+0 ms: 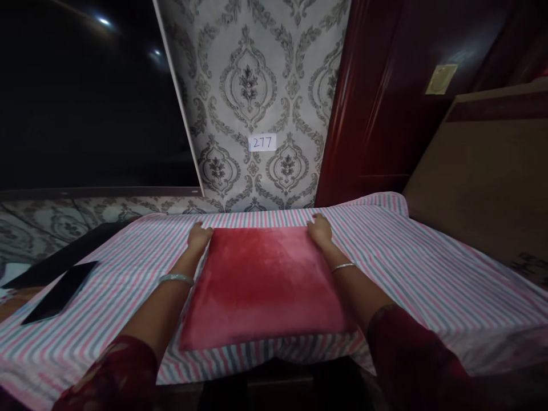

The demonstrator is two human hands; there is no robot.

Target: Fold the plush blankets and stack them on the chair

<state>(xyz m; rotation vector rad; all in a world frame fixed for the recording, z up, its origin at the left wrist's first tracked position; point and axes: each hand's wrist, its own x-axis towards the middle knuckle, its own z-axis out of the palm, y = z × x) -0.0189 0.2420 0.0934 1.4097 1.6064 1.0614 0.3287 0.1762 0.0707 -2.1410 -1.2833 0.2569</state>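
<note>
A flat, red, velvety square that looks like a cushion cover (265, 282) lies on a striped cloth (141, 268), its near edge close to the table's front. At its far left corner, my left hand (200, 235) pinches the edge, thumb toward the fabric. My right hand (320, 229) grips the far right corner in the same way, fingers bent over the edge. Both forearms run along the sides of the red cover. The undersides of the two corners are hidden by my fingers.
On the left of the striped cloth lies a dark phone or tablet (60, 294). A large television (85, 103) stands behind it. A big cardboard box (483, 182) stands at the right, near a dark red door (385, 114). A paper marked 277 (262, 142) is on the wall.
</note>
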